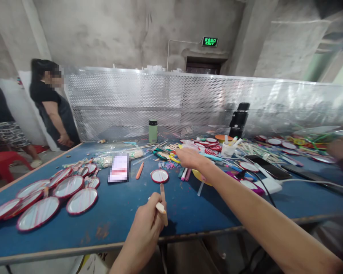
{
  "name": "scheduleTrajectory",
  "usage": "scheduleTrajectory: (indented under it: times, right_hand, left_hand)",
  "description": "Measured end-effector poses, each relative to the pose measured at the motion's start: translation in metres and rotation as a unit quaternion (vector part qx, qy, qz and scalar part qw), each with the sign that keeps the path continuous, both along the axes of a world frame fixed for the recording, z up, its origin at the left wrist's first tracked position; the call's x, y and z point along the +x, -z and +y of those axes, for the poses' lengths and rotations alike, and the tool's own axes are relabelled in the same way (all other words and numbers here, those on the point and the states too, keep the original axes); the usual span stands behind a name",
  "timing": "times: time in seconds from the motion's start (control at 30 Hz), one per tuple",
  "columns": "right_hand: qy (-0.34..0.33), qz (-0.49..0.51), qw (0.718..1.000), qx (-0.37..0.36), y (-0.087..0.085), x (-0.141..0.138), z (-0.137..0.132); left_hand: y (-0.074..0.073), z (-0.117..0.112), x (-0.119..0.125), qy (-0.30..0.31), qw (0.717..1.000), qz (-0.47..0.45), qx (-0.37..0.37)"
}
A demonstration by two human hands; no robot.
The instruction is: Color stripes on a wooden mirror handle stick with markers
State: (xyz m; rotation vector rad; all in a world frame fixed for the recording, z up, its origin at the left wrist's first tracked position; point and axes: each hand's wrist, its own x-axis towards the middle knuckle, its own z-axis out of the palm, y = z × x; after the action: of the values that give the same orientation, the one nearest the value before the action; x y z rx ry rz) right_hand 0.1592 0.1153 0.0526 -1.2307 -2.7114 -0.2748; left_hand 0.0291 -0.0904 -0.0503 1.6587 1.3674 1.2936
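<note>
My left hand (148, 219) is closed near the table's front edge, pinching a short pale stick (160, 208) whose blunt end faces me. Beside those fingers a flat wooden craft stick (164, 201) runs up to a small round mirror (160, 176) with a red rim; whether the fingers also grip it, I cannot tell. Farther out, my right hand (188, 156) reaches palm down into a pile of craft bits. Its fingertips are hard to make out there, close to a yellow piece (174, 157) and pink and teal markers (184, 174).
Several red-rimmed mirrors (81, 200) overlap at left. A phone (119, 168), an orange marker (140, 170) and a green bottle (153, 131) stand or lie mid-table. At right are a white cup (228, 150), a black flask (240, 120) and cables. A perforated metal screen (125, 95) borders the back.
</note>
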Motion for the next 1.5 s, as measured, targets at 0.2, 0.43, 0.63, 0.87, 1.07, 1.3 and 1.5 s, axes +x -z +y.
scheduleTrajectory:
  times: [0.2,0.43,0.63,0.87,1.07,1.3,1.5]
  right_hand:
    - [-0.096,0.226,0.968,0.054,-0.025,0.025,-0.060]
    - [-0.188,0.711,0.667,-0.123,0.035,0.051,-0.112]
    - [-0.189,0.790,0.532,-0.240,0.060,0.042,-0.116]
    - [-0.229,0.726,0.626,-0.169,0.073,0.027,-0.135]
    - [-0.217,0.609,0.762,-0.045,0.084,0.020,-0.150]
    - [-0.221,0.555,0.794,0.112,0.081,0.014,-0.156]
    - [-0.254,0.562,0.784,0.066,0.082,0.014,-0.158]
  left_hand:
    - [-0.002,-0.004,0.003,-0.020,1.000,-0.023,-0.004]
    - [-0.008,-0.009,0.008,-0.041,0.999,-0.028,0.010]
    - [-0.007,-0.007,0.005,-0.041,0.999,-0.007,-0.002]
    - [-0.004,-0.006,0.003,-0.037,0.999,-0.020,0.000]
    - [-0.006,-0.006,0.003,-0.032,0.999,-0.033,0.005]
    - [-0.001,-0.005,0.002,-0.025,1.000,-0.014,0.010]
    - [0.001,-0.003,0.001,-0.015,1.000,-0.010,0.001]
